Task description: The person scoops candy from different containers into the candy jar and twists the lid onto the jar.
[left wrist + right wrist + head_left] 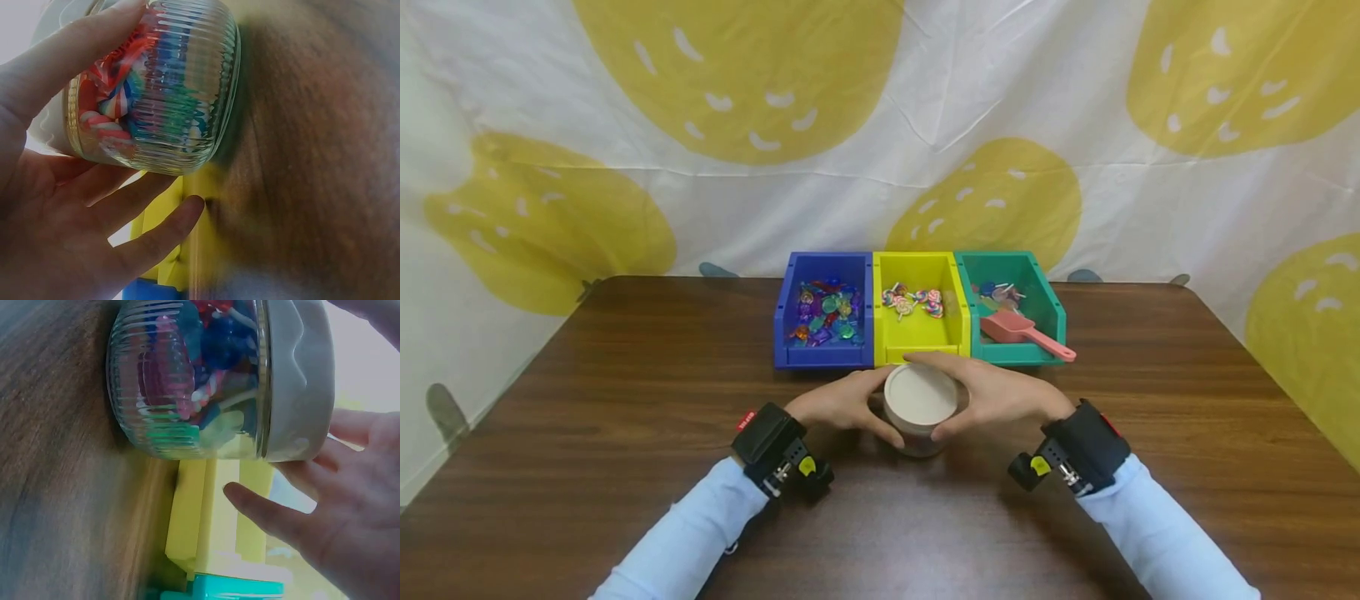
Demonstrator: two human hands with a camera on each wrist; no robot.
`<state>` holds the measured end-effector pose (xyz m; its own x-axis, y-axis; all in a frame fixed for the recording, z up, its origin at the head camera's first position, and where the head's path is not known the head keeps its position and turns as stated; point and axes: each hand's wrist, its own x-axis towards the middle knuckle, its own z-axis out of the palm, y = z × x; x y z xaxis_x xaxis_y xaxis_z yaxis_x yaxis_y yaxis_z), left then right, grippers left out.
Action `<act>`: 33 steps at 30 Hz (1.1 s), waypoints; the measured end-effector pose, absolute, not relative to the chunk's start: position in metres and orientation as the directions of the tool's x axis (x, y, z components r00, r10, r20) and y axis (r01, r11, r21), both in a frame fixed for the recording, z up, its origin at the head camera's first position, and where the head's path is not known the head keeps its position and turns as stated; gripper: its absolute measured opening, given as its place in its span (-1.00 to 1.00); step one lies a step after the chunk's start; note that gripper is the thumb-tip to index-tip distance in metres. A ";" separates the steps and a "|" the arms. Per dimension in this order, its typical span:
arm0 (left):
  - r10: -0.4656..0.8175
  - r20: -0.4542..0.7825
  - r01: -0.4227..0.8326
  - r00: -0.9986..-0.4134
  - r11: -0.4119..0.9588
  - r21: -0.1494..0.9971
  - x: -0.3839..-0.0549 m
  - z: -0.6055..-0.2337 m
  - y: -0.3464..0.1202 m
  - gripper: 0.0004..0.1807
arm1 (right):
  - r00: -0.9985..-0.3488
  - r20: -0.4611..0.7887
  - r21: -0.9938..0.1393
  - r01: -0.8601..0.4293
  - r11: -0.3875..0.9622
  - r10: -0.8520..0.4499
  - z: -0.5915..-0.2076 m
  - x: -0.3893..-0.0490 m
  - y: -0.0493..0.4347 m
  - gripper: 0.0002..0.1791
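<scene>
A ribbed glass jar point(200, 94) stands upright on the wooden table, filled with colourful pieces, among them striped candies and small lollipop-like sticks. Its cream lid point(921, 394) sits on top. From the left, my left hand point(842, 404) holds the jar, thumb across the front and fingers behind. My right hand point(1003, 392) grips it from the other side, up at the lid, with one finger sticking out free in the right wrist view. The jar stands close in front of the yellow bin point(917, 336).
Left of the yellow bin, which holds small lollipops point(904, 304), is a blue bin point(823, 358) of coloured gems. On the right, a green bin point(1048, 304) has a pink scoop point(1011, 327) lying over its front edge. A lemon-patterned cloth point(940, 92) hangs behind the table.
</scene>
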<state>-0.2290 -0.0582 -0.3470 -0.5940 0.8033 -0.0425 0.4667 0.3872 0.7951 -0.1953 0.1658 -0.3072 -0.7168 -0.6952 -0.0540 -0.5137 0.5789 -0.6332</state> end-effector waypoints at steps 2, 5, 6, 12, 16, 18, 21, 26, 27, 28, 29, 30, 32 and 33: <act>0.805 -0.037 0.469 -0.593 0.382 0.797 -0.229 -0.348 -0.059 -0.13 | -0.716 -0.062 -0.639 -0.507 0.578 -0.696 -0.307 -0.196 0.167 -0.06; 0.807 -0.033 0.469 -0.590 0.376 0.799 -0.229 -0.347 -0.059 -0.13 | -0.718 -0.035 -0.620 -0.530 0.579 -0.695 -0.307 -0.196 0.166 -0.10; 0.808 -0.032 0.470 -0.589 0.374 0.799 -0.229 -0.347 -0.059 -0.13 | -0.722 -0.021 -0.608 -0.540 0.582 -0.692 -0.307 -0.195 0.165 -0.10; 0.809 -0.032 0.469 -0.587 0.372 0.801 -0.230 -0.347 -0.059 -0.12 | -0.746 0.067 -0.521 -0.592 0.614 -0.662 -0.309 -0.193 0.157 -0.05; 0.811 -0.034 0.468 -0.584 0.370 0.803 -0.230 -0.348 -0.059 -0.12 | -0.785 0.072 -0.484 -0.567 0.667 -0.615 -0.312 -0.191 0.151 -0.05; 0.813 -0.033 0.469 -0.581 0.368 0.803 -0.230 -0.348 -0.059 -0.13 | -0.808 0.068 -0.485 -0.540 0.688 -0.586 -0.314 -0.189 0.150 -0.05; 0.814 -0.033 0.470 -0.579 0.367 0.803 -0.230 -0.348 -0.059 -0.14 | -0.820 0.065 -0.497 -0.520 0.694 -0.568 -0.315 -0.189 0.149 -0.01; 0.810 -0.035 0.467 -0.586 0.373 0.802 -0.229 -0.348 -0.059 -0.13 | -0.780 0.030 -0.577 -0.525 0.626 -0.626 -0.315 -0.192 0.157 0.09; 0.808 -0.036 0.465 -0.588 0.374 0.803 -0.229 -0.348 -0.058 -0.13 | -0.768 0.021 -0.599 -0.522 0.607 -0.640 -0.314 -0.192 0.159 0.10; 0.806 -0.038 0.460 -0.590 0.375 0.805 -0.228 -0.348 -0.058 -0.13 | -0.757 0.012 -0.619 -0.519 0.589 -0.654 -0.315 -0.193 0.162 0.09; 0.804 -0.039 0.456 -0.593 0.376 0.806 -0.228 -0.347 -0.058 -0.13 | -0.745 0.007 -0.633 -0.520 0.574 -0.667 -0.315 -0.194 0.164 0.08; 0.803 -0.040 0.453 -0.594 0.376 0.808 -0.228 -0.347 -0.059 -0.13 | -0.735 0.004 -0.644 -0.521 0.561 -0.678 -0.315 -0.195 0.166 0.06; 0.803 -0.040 0.450 -0.595 0.374 0.811 -0.227 -0.347 -0.059 -0.14 | -0.722 -0.006 -0.662 -0.515 0.544 -0.692 -0.316 -0.196 0.168 0.02; 0.802 -0.039 0.448 -0.595 0.373 0.812 -0.227 -0.347 -0.059 -0.14 | -0.718 -0.010 -0.666 -0.515 0.540 -0.696 -0.316 -0.196 0.169 0.01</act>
<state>-0.2273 -0.0590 -0.3470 -0.5954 0.8025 -0.0395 0.4484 0.3727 0.8124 -0.1962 0.1692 -0.3161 -0.7180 -0.6960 -0.0096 -0.5149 0.5404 -0.6655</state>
